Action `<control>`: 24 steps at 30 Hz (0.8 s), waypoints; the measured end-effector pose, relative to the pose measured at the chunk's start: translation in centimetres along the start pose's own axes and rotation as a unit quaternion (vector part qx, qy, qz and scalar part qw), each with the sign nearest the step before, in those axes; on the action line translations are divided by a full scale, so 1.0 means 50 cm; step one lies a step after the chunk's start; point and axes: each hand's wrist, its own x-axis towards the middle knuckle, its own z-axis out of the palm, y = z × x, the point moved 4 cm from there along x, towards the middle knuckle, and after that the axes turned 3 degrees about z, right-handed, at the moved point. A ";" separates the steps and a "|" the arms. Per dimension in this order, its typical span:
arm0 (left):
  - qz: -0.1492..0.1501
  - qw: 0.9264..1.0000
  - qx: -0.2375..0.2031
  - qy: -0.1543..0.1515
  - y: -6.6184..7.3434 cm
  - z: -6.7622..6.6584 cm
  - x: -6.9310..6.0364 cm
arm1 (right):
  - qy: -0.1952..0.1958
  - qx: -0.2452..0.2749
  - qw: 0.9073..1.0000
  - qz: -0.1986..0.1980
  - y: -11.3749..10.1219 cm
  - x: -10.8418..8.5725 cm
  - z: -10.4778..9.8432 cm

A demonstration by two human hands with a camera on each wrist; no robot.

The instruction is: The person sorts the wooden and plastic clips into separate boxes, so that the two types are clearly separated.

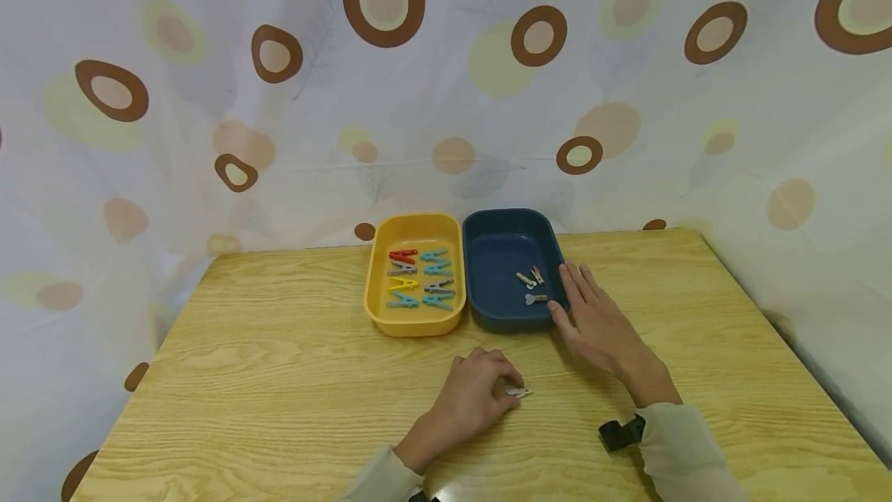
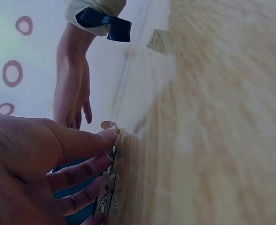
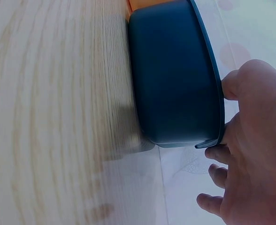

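Note:
My left hand [image 1: 474,390] holds a small pale clothespin [image 1: 519,392] between thumb and fingers, low over the table in front of the bins. In the left wrist view a wooden clothespin [image 2: 106,194] with a metal spring shows by the fingertips, partly hidden. My right hand [image 1: 602,328] rests at the right rim of the dark blue bin [image 1: 512,324], fingers extended and thumb at its near corner. Inside that bin lie three small wooden clothespins [image 1: 536,298], at least one with a pale heart-like end.
Left of the blue bin, touching it, stands a yellow bin [image 1: 418,328] with several plastic clothespins [image 1: 437,285], in two columns: red, yellow, grey and light blue. Both bins stand at the back of the wooden table [image 1: 279,378], before a patterned cloth [image 1: 418,99].

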 end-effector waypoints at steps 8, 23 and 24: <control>0.004 1.000 0.012 -0.002 0.003 0.001 -0.001 | 0.000 0.000 1.000 0.001 -0.002 -0.002 -0.002; -0.008 0.999 -0.035 0.001 0.001 -0.019 0.001 | 0.001 -0.002 1.000 0.004 0.001 0.000 -0.001; -0.005 0.999 -0.038 0.003 0.001 -0.022 0.001 | 0.001 -0.004 1.000 0.004 0.001 -0.001 -0.001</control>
